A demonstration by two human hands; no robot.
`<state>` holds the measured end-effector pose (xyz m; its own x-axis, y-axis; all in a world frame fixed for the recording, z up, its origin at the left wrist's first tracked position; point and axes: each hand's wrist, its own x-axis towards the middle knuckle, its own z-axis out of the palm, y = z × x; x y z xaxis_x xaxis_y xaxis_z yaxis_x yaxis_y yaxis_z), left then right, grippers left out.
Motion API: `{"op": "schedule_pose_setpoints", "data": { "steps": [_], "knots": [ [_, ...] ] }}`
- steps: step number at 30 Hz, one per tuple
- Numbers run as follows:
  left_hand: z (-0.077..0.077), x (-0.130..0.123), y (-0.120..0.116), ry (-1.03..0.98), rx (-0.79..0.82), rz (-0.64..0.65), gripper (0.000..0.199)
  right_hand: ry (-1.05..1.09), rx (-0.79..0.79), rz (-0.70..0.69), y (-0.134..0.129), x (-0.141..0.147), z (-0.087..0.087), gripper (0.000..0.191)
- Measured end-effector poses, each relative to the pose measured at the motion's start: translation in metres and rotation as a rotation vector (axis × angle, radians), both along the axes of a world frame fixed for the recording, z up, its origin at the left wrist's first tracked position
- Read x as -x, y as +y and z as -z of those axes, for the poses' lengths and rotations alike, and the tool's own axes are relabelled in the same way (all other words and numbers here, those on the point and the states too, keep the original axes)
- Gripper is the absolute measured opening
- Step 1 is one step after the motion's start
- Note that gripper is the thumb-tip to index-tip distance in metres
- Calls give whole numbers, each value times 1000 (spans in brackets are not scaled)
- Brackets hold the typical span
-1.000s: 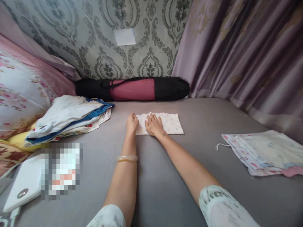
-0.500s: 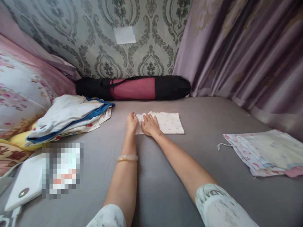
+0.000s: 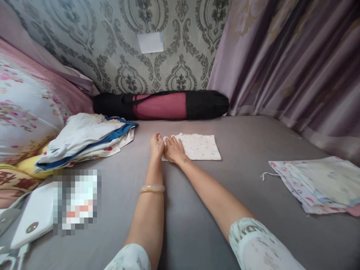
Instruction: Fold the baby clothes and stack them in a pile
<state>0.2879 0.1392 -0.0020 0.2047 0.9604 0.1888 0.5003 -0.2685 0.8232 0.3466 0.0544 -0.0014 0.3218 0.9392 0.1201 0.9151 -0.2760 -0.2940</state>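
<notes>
While the left hand (image 3: 157,145) curls at the cloth (image 3: 201,147), grip unclear, the right hand (image 3: 173,150) lies flat on it.

Cloth (image 3: 200,147) on sheet (image 3: 242,180), bag (image 3: 159,106) behind

R fingers (image 3: 171,142) flat on cloth (image 3: 201,147) (white, rect.)

This is a room in a home, seemingly a bedroom, though whatever lies under the smooth grey sheet (image 3: 191,225) is hidden. Patterned wallpaper (image 3: 123,41) lines the far side, purple curtains (image 3: 258,63) hang to the right, and on the left floral bedding (image 3: 26,108) sits beside a pile of folded clothes (image 3: 83,131).
</notes>
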Motion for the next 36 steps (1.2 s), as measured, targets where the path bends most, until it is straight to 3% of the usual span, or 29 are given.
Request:
{"op": "schedule_pose_setpoints", "data": {
  "steps": [5,9,15,19,22,27,32,36],
  "knots": [
    [-7,2,0,11,-5,-4,40,-10,31,-2,4,0,-5,57],
    [-15,6,-1,14,-39,-44,41,-80,19,-87,7,10,-11,57],
    [-16,9,-1,9,-44,-98,42,-54,46,-96,6,19,-7,55],
    [-16,6,-1,-12,-37,-90,40,-2,57,-125,6,14,-11,56],
    [-16,3,-1,-4,-52,-70,42,12,-22,-57,-2,1,-19,55],
    [-12,-12,-16,113,-172,133,36,-73,-71,94,-33,-40,-24,53],
    [-3,-32,-43,411,-327,432,44,-93,27,73,-58,-68,-11,52],
    [2,-36,-54,582,-269,500,44,-93,49,69,-61,-69,-4,52]
  ]
}}
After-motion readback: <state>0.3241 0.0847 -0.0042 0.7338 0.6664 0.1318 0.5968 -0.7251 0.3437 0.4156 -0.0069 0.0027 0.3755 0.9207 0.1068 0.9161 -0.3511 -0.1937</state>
